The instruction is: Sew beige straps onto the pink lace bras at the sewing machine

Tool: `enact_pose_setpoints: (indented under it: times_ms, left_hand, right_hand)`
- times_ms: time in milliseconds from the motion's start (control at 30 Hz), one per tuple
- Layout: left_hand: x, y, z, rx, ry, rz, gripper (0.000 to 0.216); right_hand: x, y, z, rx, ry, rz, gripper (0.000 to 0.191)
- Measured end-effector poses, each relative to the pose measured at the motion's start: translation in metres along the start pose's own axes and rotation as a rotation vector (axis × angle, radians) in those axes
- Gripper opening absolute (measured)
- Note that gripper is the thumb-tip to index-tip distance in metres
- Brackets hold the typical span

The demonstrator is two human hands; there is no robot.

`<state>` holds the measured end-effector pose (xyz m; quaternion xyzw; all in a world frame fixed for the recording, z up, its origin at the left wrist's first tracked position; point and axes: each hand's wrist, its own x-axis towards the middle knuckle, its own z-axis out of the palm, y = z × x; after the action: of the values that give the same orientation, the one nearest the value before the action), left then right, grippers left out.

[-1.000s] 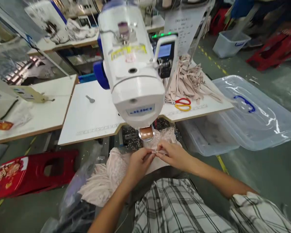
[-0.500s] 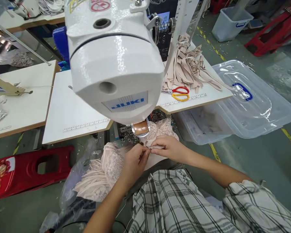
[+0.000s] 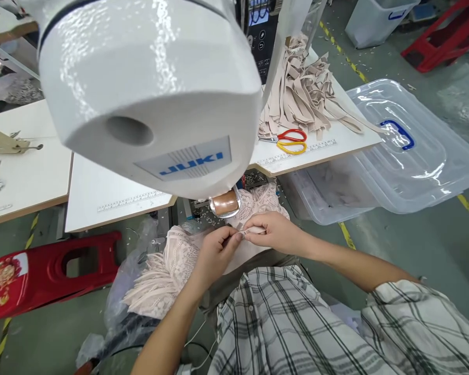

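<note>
Below frame centre, a beige fabric strip (image 3: 255,229) is pinched by the left hand (image 3: 216,250) and right hand (image 3: 278,233); probably light and limp, best held at its edges.

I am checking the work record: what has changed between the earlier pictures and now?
Mainly the view shifted: the sewing machine head looms larger and further left, now hiding the small grey object on the white table. Nothing was visibly taken up or let go. The left hand and right hand still pinch the pale fabric strip; scissors, strap pile and left red stool lie as before.
</note>
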<state>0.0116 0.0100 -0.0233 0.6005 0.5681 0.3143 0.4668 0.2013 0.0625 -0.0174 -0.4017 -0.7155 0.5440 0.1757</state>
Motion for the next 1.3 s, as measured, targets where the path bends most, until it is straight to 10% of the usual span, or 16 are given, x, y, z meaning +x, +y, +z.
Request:
enact_pose_setpoints:
  times_ms: [233,467,733,1033,1300]
  left_hand:
    - [-0.007,0.004,-0.008,0.266,0.116,0.253,0.022]
    - [-0.013,0.014,-0.01,0.337,0.073,0.276,0.014]
    - [-0.006,0.03,-0.019,0.347,0.056,0.472,0.012]
    - [-0.005,0.036,-0.028,0.49,-0.184,0.095,0.012]
    - [0.003,0.029,-0.029,0.252,-0.264,-0.018,0.008]
  right_hand:
    - [0.009,0.013,-0.01,0.076,0.063,-0.027,0.009]
    - [0.004,0.007,-0.016,-0.127,-0.333,-0.486,0.008]
    - [-0.005,-0.006,-0.013,-0.435,-0.236,-0.667,0.009]
    - [-0.005,-0.003,0.008,-0.777,-0.102,-0.796,0.018]
    - [-0.001,0.005,0.022,-0.446,0.094,-0.721,0.023]
